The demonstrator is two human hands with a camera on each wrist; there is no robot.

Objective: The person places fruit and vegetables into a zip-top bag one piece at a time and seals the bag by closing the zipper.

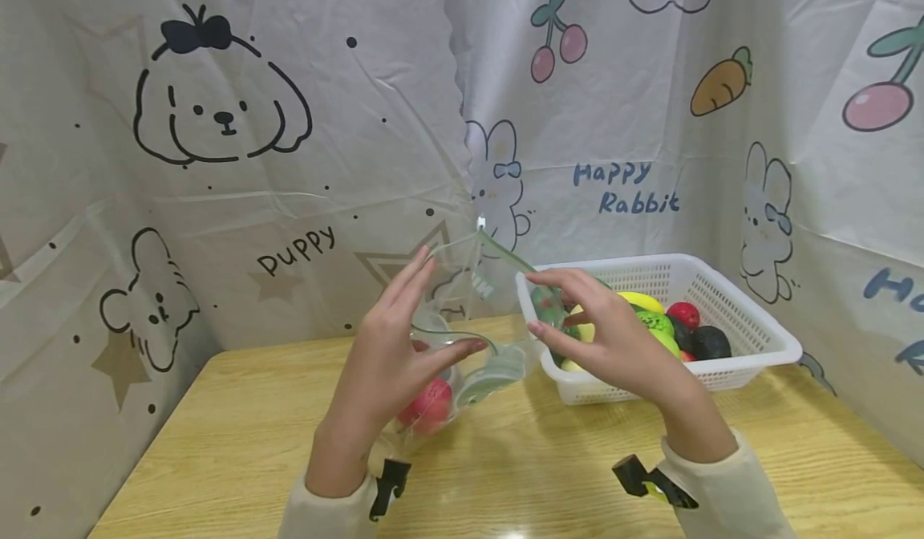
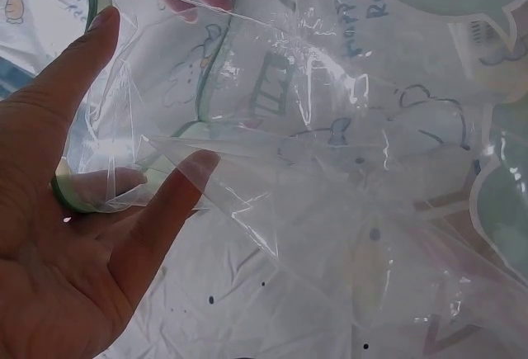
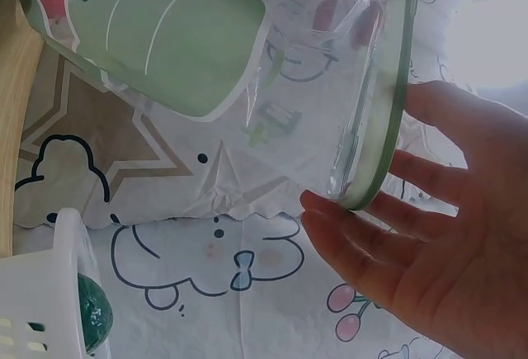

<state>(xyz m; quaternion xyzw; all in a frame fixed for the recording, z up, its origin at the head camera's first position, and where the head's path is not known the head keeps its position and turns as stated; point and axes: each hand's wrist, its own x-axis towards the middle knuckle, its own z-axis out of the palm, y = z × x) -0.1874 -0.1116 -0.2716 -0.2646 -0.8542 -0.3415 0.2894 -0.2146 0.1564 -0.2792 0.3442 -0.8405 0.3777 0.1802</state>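
A clear zip bag (image 1: 462, 290) with a green rim stands with its mouth spread wide between both hands. Inside its lower part is a pink-red round thing (image 1: 431, 405), and green printed patches (image 3: 177, 37) show on the film. My left hand (image 1: 382, 354) touches the left side of the mouth, thumb and fingers spread apart and fairly straight. My right hand (image 1: 606, 330) holds the right side of the rim, its fingers bent over one edge and the thumb at the other. Film partly covers some left fingers in the left wrist view.
At the right stands a white plastic basket (image 1: 751, 326) with toy-like fruit: a yellow banana (image 1: 641, 301), a red round fruit (image 1: 683, 314), a dark round one (image 1: 711, 342) and several others. The wooden table (image 1: 238, 427) meets a printed cloth backdrop (image 1: 346, 162).
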